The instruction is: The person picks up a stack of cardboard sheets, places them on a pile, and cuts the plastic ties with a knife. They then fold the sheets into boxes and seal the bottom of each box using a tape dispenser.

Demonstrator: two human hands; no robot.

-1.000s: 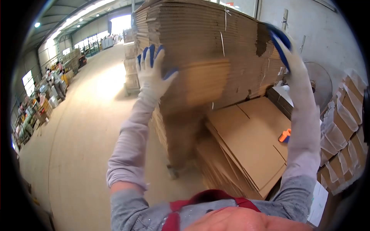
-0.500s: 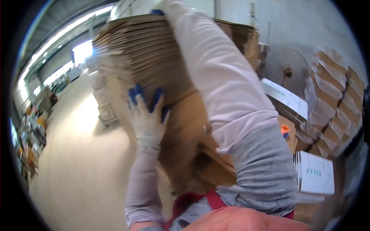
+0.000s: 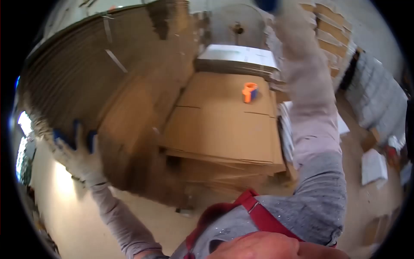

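Note:
A thick bundle of flattened cardboard sheets [image 3: 108, 73], strapped with white bands, is tilted up in front of me at the upper left. My left hand [image 3: 77, 153], in a white glove with blue fingertips, presses against its lower left edge. My right arm reaches up at the right; only a blue glove tip of my right hand [image 3: 266, 4] shows at the top edge, and its grip is hidden. Below lies a stack of flat cardboard [image 3: 224, 125].
An orange cup-like object [image 3: 249, 92] stands on the flat cardboard stack. White printed sheets [image 3: 237, 58] lie behind it. Stacked folded cartons [image 3: 332, 30] line the right wall, with white pieces [image 3: 373, 166] on the floor. Bare concrete floor shows at lower left.
The bundle has swung from upper centre to the upper left and tilted further. My left hand dropped low and left with it; my right arm moved right, uncovering the flat stack.

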